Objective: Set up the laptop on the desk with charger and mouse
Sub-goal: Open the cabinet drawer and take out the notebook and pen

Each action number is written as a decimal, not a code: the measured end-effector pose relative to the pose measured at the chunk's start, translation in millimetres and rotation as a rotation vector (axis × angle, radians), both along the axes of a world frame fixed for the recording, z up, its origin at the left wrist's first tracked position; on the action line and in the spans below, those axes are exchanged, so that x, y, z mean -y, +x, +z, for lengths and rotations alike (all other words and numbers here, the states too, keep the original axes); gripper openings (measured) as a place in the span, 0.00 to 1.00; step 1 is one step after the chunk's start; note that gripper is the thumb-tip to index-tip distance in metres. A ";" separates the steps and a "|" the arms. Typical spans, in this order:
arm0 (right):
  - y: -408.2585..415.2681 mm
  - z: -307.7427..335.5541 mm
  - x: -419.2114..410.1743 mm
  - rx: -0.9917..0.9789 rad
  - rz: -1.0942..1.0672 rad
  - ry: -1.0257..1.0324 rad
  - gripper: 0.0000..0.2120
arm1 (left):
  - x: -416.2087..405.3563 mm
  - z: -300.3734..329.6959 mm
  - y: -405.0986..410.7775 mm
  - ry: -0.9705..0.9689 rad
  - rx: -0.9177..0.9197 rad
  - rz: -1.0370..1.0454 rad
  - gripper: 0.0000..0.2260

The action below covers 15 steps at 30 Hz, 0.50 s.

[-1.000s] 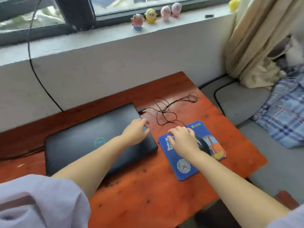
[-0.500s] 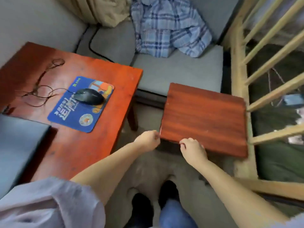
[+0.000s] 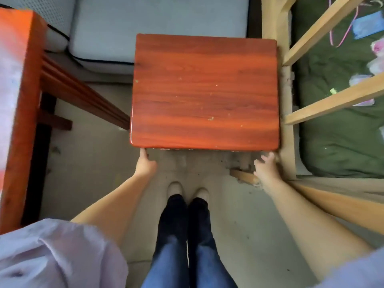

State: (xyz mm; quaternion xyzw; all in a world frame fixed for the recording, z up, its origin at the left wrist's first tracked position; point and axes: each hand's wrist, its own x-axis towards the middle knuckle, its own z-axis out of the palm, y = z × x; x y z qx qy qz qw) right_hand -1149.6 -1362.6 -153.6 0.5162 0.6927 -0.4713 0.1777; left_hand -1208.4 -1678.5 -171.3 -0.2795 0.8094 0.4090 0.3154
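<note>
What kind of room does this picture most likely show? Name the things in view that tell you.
Probably a lived-in bedroom or dormitory room. A grey cushioned seat sits behind the square reddish wooden stool, a pale wooden bed frame holds green bedding, and the floor is bare concrete.

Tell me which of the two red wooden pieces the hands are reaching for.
The small square stool in the middle: left hand and right hand are at its near corners. The desk stands apart, left.

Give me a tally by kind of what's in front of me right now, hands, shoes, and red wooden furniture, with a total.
Hands: 2, left hand and right hand
Shoes: 2, left shoe and right shoe
Red wooden furniture: 2, stool and desk
Total: 6
</note>
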 end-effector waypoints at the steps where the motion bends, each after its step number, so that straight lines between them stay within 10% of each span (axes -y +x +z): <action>1: -2.0 -8.8 -1.8 -0.045 -0.097 -0.063 0.26 | 0.2 -5.7 0.2 0.007 -0.018 0.022 0.35; 6: -13.4 -42.4 -5.4 -0.176 -0.330 -0.216 0.16 | 5.2 -17.0 -11.9 -0.052 -0.095 0.027 0.30; 15: 10.1 -60.9 -18.5 -0.140 -0.041 -0.022 0.21 | 19.5 -24.8 -0.8 -0.185 -0.130 -0.120 0.27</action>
